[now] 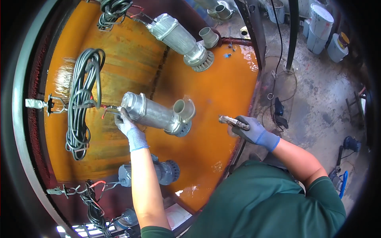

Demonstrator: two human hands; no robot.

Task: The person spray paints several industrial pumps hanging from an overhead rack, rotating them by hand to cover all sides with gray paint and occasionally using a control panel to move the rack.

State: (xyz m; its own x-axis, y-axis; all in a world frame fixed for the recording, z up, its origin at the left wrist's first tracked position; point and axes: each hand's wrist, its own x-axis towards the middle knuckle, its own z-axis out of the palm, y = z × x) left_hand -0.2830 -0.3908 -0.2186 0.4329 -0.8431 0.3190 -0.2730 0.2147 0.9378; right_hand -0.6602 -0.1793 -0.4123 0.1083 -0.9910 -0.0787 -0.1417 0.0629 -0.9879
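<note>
A silver-grey submersible pump (152,113) hangs tilted in the middle, its outlet elbow (184,109) facing right. My left hand (127,123), in a grey-blue work glove, is closed on the pump's top end beside its handle; some fingers are hidden behind it. A thick coil of black cable (81,105) hangs from the same hook, left of that hand. My right hand (252,129), also gloved, is wrapped around a metal spray gun (234,121). The gun's tip points left toward the pump and stays apart from it.
Similar pumps hang beyond (178,39) and nearer (151,172) from hooks on a curved rail (24,131). An orange-coated surface (214,87) lies behind them, with a raised dark edge. On the concrete floor at right stand paint buckets (319,29) and a dark hose (281,39).
</note>
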